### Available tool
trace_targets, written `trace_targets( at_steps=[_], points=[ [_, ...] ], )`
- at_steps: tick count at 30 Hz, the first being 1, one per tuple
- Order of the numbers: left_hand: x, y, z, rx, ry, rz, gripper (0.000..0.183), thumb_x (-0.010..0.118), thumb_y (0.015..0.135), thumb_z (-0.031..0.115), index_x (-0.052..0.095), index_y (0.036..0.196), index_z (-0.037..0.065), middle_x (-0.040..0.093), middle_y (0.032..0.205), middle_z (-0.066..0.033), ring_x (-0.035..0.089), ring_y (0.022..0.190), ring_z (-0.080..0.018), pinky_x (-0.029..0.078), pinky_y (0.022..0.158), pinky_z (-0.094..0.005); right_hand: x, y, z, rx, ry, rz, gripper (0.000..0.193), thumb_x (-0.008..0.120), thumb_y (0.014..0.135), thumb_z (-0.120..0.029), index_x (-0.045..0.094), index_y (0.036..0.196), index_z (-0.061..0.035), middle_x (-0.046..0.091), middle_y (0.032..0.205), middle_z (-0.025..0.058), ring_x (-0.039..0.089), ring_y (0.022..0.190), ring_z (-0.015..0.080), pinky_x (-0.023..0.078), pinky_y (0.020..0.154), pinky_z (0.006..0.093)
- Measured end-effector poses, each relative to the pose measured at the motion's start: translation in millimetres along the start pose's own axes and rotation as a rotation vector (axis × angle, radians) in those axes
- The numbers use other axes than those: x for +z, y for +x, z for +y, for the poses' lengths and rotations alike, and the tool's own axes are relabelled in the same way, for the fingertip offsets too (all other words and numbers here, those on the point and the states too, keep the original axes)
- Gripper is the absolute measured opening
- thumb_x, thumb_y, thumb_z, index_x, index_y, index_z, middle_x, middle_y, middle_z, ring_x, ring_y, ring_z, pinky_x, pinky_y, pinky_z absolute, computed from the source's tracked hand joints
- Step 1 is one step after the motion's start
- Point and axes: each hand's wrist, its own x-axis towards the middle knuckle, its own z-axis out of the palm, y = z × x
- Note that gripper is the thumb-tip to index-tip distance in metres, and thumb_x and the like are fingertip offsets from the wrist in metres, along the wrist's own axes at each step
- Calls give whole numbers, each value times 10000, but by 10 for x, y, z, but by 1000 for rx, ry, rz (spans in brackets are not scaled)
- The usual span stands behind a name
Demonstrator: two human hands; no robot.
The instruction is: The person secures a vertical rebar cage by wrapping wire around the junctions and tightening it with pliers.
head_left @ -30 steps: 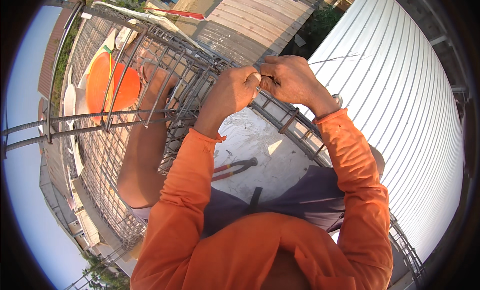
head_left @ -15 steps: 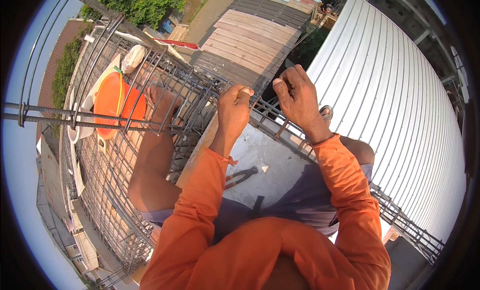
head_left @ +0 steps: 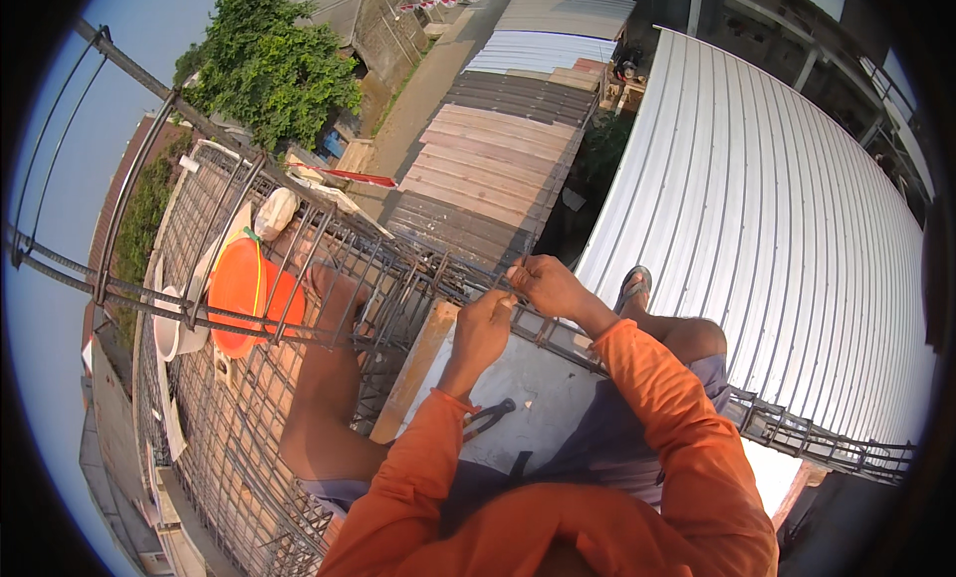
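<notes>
Rebar [head_left: 555,335], bound into a narrow cage, runs just under my hands in the middle of the frame and slants down toward the right. Over it I raise my left hand [head_left: 482,338], fingers curled in and thumb up by the forefinger; my right hand [head_left: 550,284] bends in from the right, also curled, its fingertips close to the left thumb. Anything pinched there is too fine to make out, so I cannot tell whether either hand grasps something.

Left of centre, an orange bucket [head_left: 236,303] with a yellow strip across it stands tilted by the steel mesh [head_left: 249,428], and I cannot say what it holds. Just beside it, farther left, sits a white tub [head_left: 169,330]; I cannot make out its contents either. A pale bundle [head_left: 276,215] lies just above the orange bucket, toward the upper left of the frame, and what it is made up of is unclear to me.

Below my hands, a greyish-white board [head_left: 573,393] spreads between my legs, bearing dark-jawed pincers [head_left: 493,415] partly hidden by my left sleeve [head_left: 423,458]. Along the board's left edge runs a wooden plank [head_left: 413,373], and a white corrugated roof [head_left: 767,219] fills the right of the frame
</notes>
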Motion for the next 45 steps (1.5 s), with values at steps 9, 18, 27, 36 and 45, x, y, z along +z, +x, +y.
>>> trace_targets(
  at_steps=[9, 18, 27, 36, 45],
  points=[
    [53, -84, 50, -42, 205, 29, 189, 507, 876, 121, 632, 984, 29, 644, 822, -209, 641, 761, -355, 482, 659, -414, -81, 3, -72, 91, -35, 82, 316, 479, 900, -229, 589, 832, 59, 588, 793, 278, 569, 790, 452, 448, 709, 448],
    [105, -24, 18, -24, 191, 27, 175, 507, 864, 155, 623, 971, 80, 624, 775, -226, 601, 755, -418, 460, 663, -478, -34, 27, 76, 24, -3, 120, 316, 504, 893, -244, 576, 806, 51, 589, 790, 275, 572, 779, 437, 444, 703, 443],
    [-5, -12, 14, -13, 100, -168, 164, 523, 839, 137, 649, 882, 41, 622, 761, -216, 609, 692, -376, 455, 622, -406, -111, 3, 239, -166, -14, -81, 331, 485, 932, -256, 544, 758, 20, 512, 669, 155, 451, 603, 261, 401, 612, 368],
    [-17, 141, -58, -189, 116, -188, 202, 531, 839, 166, 652, 885, 11, 621, 750, -190, 611, 695, -302, 445, 625, -376, -104, 99, 369, -165, 100, -29, 327, 506, 876, -275, 571, 790, 33, 566, 726, 233, 512, 647, 366, 421, 640, 440],
    [228, 157, 147, -2, 448, -92, 191, 498, 881, 201, 609, 859, 47, 624, 771, -192, 592, 717, -411, 445, 620, -469, -8, 131, 498, -267, -68, 73, 361, 479, 915, -223, 580, 699, 49, 579, 717, 188, 544, 664, 330, 429, 649, 397]
  ],
)
